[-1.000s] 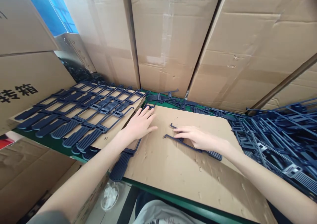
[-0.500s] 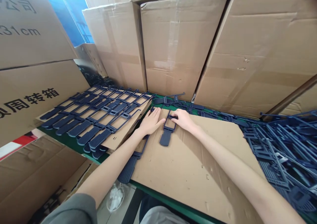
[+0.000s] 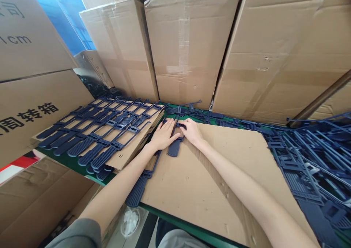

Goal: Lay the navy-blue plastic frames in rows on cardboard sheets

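Note:
My left hand (image 3: 163, 135) lies flat, fingers stretched, over the upper part of a dark blue plastic piece with a ribbed paddle end (image 3: 138, 189). That piece lies along the left edge of a cardboard sheet (image 3: 203, 182), its paddle reaching past the front edge. A second such plastic piece (image 3: 173, 148) rests on the sheet just right of it, paddle towards me. My right hand (image 3: 192, 131) pinches the upper frame of this second piece, and my left thumb reaches over its middle. The fingers hide part of both frames.
On the left, a cardboard stack (image 3: 123, 158) bears rows of similar pieces (image 3: 94, 131). A tangled heap of them (image 3: 315, 167) lies at the right, with more (image 3: 189, 109) along the back. Tall cartons (image 3: 189, 50) stand behind the green table edge (image 3: 175, 218).
My right hand has moved the second piece slightly left, closer to the first, and my left thumb now overlaps it. The whole view has shifted a little.

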Tool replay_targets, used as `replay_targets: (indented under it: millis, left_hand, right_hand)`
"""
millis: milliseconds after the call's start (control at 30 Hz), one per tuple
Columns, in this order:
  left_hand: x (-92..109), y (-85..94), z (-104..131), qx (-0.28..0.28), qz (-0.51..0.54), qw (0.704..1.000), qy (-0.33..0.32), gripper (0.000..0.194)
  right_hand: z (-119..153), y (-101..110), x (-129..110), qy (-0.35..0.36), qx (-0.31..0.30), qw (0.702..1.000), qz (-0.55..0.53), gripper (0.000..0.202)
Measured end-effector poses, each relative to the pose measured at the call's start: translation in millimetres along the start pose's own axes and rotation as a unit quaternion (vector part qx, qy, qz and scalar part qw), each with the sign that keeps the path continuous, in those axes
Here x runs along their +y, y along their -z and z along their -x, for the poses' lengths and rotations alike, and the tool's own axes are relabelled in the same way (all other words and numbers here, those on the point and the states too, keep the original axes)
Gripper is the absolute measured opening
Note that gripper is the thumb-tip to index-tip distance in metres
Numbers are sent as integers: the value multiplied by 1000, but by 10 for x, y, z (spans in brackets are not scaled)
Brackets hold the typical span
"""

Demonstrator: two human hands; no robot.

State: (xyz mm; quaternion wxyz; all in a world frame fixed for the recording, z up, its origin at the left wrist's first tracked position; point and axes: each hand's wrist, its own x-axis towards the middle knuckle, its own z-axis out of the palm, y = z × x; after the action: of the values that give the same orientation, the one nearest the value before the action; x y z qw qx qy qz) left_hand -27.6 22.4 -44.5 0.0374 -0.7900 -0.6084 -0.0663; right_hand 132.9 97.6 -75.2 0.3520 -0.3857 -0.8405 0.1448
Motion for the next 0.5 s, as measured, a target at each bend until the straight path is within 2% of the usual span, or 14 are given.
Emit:
replay_targets:
  millis: [133,233,333,500]
  left_hand:
    - [-21,-12,-11,1,-7,1000,1,63]
    - [-34,-18,-16,0,-9,1000,7,59]
    - [-39,-4,-13,-2,-2,1000,7,59]
    - [-40,26,-15,1,5,1000,11,58]
  right_hand:
    - [12,4,-70,1,1,1000,5,24]
    - [-35,194,-31,-16,-2,1000,23,24]
    - [-101,641,227,-74,-13,995,59,23]
    - [18,1578,954,-232,-37,962,142,24]
